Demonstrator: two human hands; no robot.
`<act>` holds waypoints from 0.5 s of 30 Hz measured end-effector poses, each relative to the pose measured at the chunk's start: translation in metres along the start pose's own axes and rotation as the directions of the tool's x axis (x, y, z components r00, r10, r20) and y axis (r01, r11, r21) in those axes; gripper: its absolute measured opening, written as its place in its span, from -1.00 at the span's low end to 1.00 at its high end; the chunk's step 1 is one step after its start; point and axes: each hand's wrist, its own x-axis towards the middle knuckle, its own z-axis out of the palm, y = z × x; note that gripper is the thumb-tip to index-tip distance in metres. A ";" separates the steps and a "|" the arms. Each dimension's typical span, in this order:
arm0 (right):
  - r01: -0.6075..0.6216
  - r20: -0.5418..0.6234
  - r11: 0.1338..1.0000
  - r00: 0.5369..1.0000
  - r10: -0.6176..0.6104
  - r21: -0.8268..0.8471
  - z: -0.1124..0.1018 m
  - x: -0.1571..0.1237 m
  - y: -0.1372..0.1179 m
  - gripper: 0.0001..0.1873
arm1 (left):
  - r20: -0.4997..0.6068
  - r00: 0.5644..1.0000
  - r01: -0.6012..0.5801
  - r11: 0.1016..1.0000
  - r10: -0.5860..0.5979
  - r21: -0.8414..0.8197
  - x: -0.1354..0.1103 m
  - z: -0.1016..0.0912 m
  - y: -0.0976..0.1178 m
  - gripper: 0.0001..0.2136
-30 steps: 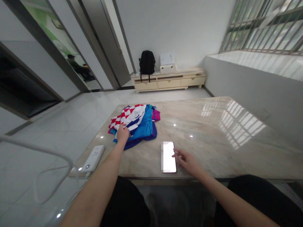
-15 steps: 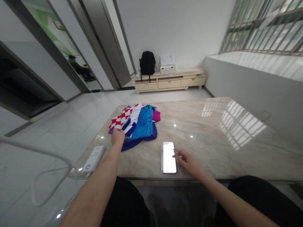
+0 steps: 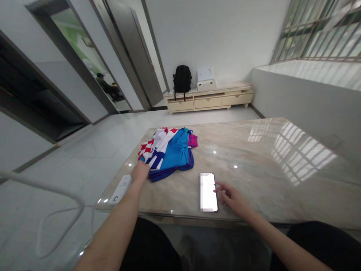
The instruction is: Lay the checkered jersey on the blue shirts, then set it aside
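My left hand (image 3: 140, 171) is closed at the near left corner of a red-and-white checked shirt (image 3: 147, 146), its fingertips pinching the cloth. That shirt, with white and dark blue parts, lies on a loose pile of clothes: a bright blue garment (image 3: 176, 148), a dark blue one (image 3: 163, 175) underneath and a pink-and-purple piece (image 3: 193, 140) at the right. My right hand (image 3: 229, 195) rests by the right edge of a phone (image 3: 208, 192) lying on the table. Its fingers are slightly bent and apart, the tips at the phone's edge. The phone's screen is bright white and partly blurred out.
The clothes and phone lie on a glossy marble-patterned table (image 3: 239, 150). A white power bank (image 3: 122, 189) sits by its left edge, near a pale cable (image 3: 56, 185). Beyond stand a low cabinet (image 3: 237, 99), a black backpack (image 3: 182, 79) and a white box (image 3: 205, 73). A person (image 3: 104, 84) sits past a doorway.
The view has swung left, so everything sits farther right. Part of the checked shirt has been turned over, showing more white cloth on the pile. My right hand stays by the phone.
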 end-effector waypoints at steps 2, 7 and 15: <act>0.001 0.005 1.000 1.000 -0.001 0.010 0.000 -0.001 -0.002 -0.49 | 0.035 0.999 -0.034 0.999 0.034 0.010 0.002 0.000 -0.007 -0.68; 0.026 0.030 1.000 0.999 -0.026 0.004 0.003 -0.002 -0.007 -0.51 | 0.064 0.989 -0.139 0.990 0.137 0.031 0.001 0.001 -0.017 -0.75; 0.038 0.044 0.998 0.998 -0.036 -0.053 0.003 -0.004 -0.012 -0.53 | -0.075 0.920 -0.382 0.922 0.385 0.059 -0.010 -0.007 0.008 -0.88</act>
